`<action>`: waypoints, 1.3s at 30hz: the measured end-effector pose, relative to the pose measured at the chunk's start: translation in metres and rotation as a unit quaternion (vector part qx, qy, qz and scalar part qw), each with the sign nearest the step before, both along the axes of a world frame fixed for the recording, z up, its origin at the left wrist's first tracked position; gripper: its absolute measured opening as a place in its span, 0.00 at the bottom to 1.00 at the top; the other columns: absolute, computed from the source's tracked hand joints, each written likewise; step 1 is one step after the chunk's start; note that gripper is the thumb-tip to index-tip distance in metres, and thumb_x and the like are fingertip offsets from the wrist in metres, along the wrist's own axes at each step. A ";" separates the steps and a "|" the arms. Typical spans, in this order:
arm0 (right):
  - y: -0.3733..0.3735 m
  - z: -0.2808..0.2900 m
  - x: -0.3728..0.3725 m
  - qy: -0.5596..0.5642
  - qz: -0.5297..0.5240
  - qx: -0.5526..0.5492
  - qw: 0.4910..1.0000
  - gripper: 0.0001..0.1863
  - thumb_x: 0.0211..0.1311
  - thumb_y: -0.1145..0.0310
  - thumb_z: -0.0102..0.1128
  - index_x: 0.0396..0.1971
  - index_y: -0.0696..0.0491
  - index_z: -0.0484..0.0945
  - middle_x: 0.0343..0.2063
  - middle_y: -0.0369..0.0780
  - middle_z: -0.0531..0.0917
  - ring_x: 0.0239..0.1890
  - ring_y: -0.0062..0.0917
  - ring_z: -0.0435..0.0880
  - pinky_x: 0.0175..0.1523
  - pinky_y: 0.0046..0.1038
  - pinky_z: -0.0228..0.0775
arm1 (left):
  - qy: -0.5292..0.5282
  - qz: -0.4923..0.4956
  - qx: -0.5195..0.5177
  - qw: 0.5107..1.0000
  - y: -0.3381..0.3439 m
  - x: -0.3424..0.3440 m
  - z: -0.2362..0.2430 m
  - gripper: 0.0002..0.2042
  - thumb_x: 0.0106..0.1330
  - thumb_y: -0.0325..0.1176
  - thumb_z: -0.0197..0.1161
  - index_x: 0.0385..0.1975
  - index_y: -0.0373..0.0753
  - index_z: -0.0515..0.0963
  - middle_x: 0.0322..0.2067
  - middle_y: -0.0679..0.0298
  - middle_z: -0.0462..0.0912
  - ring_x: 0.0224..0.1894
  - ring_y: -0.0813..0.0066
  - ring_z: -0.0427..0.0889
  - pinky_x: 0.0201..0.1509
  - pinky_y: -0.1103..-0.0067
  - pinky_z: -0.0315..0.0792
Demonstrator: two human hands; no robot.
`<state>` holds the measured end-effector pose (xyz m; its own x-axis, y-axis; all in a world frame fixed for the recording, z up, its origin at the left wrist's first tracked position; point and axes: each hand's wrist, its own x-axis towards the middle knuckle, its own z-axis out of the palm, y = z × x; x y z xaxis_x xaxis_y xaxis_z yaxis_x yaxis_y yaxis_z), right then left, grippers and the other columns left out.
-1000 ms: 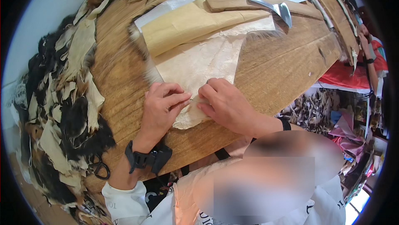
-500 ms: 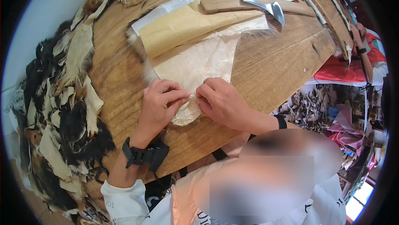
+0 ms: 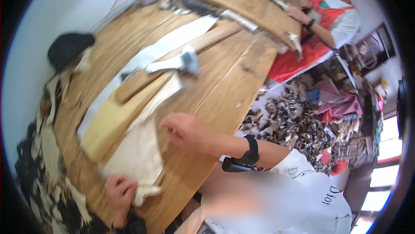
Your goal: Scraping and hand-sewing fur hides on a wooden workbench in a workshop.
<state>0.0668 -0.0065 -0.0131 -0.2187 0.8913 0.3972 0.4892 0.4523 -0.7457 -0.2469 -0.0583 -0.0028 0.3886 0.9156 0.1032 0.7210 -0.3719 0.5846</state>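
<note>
A pale cream sheet (image 3: 134,156) of thin hide-like material lies on the round wooden table (image 3: 225,82). My left hand (image 3: 117,194) grips its crumpled near end at the table's edge. My right hand (image 3: 186,132), with a black watch on its wrist, hovers just right of the sheet. Its fingers are loosely apart and hold nothing. A yellow-tan sheet (image 3: 106,124) lies partly under the cream one, on its far side.
A wooden bar (image 3: 142,82), a metal-headed tool (image 3: 179,62) and a long white strip (image 3: 164,46) lie beyond the sheets. Scraps are heaped at the table's left (image 3: 47,147) and on the floor to the right (image 3: 294,117). Another person in a red apron (image 3: 328,18) works at the far right.
My right hand has lifted off the cream sheet and moved to its right. My left hand has slid down to the sheet's near end. The view has swung to the right.
</note>
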 end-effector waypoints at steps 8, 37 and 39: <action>0.089 0.011 0.286 -0.173 -0.385 0.002 0.907 0.10 0.50 0.67 0.53 0.29 0.55 0.80 0.29 0.47 0.80 0.36 0.40 0.79 0.42 0.35 0.71 | 0.012 -0.105 -0.034 0.994 0.007 0.004 0.023 0.05 0.54 0.24 0.63 0.30 0.38 0.80 0.33 0.62 0.76 0.36 0.65 0.73 0.41 0.71 0.66; 0.150 0.024 0.261 -0.420 -0.335 0.072 0.840 0.07 0.50 0.75 0.51 0.26 0.54 0.80 0.23 0.46 0.77 0.31 0.40 0.78 0.35 0.38 0.71 | 0.023 -0.144 -0.076 0.986 0.007 0.008 0.040 0.03 0.55 0.21 0.61 0.28 0.33 0.80 0.34 0.59 0.77 0.40 0.65 0.74 0.44 0.73 0.68; 0.107 0.024 0.201 -0.351 -0.238 0.103 0.900 0.06 0.50 0.76 0.51 0.25 0.53 0.78 0.23 0.44 0.76 0.30 0.40 0.77 0.35 0.37 0.70 | -0.005 -0.103 -0.013 0.995 0.004 -0.018 -0.007 0.04 0.47 0.23 0.63 0.24 0.37 0.80 0.30 0.61 0.75 0.35 0.64 0.73 0.40 0.73 0.66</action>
<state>0.2676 0.1001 0.0105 -0.0931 0.8737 0.4775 0.9818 0.1602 -0.1017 -0.2645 -0.0542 -0.0101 0.5673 0.8191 0.0850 0.6256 -0.4957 0.6024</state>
